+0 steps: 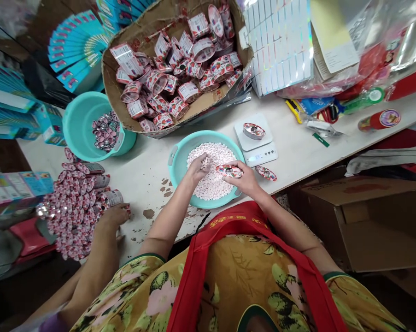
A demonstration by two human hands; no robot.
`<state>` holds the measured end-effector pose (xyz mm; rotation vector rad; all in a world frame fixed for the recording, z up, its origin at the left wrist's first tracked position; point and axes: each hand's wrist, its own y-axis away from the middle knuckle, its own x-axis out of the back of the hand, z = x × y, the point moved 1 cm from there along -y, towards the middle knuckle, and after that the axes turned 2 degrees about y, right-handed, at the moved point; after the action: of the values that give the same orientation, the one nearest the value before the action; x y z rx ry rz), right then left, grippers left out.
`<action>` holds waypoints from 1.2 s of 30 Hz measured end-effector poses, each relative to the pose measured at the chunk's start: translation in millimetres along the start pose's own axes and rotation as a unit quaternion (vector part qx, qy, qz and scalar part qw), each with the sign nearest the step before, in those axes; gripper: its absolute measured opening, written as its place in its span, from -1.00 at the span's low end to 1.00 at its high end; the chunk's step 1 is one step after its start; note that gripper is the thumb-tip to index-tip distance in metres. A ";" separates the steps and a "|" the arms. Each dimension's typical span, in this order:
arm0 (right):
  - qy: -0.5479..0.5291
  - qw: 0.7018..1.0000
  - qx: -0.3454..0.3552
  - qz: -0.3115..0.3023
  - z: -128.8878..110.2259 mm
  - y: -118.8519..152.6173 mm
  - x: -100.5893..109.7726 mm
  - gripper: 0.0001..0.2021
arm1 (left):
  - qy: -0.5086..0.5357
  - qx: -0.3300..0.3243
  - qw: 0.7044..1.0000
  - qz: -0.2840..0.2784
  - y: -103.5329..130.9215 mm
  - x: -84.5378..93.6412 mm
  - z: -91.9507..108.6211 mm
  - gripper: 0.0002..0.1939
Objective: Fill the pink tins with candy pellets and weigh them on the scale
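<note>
My right hand [246, 180] is closed round a small oval strawberry-printed container [230, 171], held tilted over the teal basin [175, 177] with a hole showing in its top. My left hand [198, 169] is cupped, fingers curled round some small pale pink candies, just above the heap of pale pink candies [211, 188] in the basin. Right behind the basin, another oval container [254, 131] sits on a white digital scale [258, 150]. One more container [266, 173] lies on the table beside the scale.
A cardboard box [211, 103] of printed oval containers stands behind. To the left are a teal bucket [73, 122] with small metal lids and a stack of containers [76, 207], touched by a co-worker's hand [114, 216]. Sticker sheets [280, 41] lie at back right.
</note>
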<state>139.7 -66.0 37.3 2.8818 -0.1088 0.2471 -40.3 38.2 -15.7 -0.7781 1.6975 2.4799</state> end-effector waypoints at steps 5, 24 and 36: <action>-0.011 0.996 -0.037 0.075 -5.1 30.6 41.4 -0.55 | -0.152 -0.089 0.977 -0.123 4.6 -39.2 9.2 -0.77; -0.062 0.955 -0.105 0.271 20.2 47.2 115.6 -0.47 | -0.703 -0.360 0.611 -0.051 -62.4 -184.7 10.8 -0.79; -0.023 0.927 -0.067 0.368 20.1 46.4 140.4 -0.45 | -0.257 -0.208 0.937 -0.112 -18.7 -122.9 49.4 -0.48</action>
<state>276.5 -123.3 53.9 2.5770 -1.1692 0.2828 54.0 119.3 33.6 -0.2648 0.8783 2.5898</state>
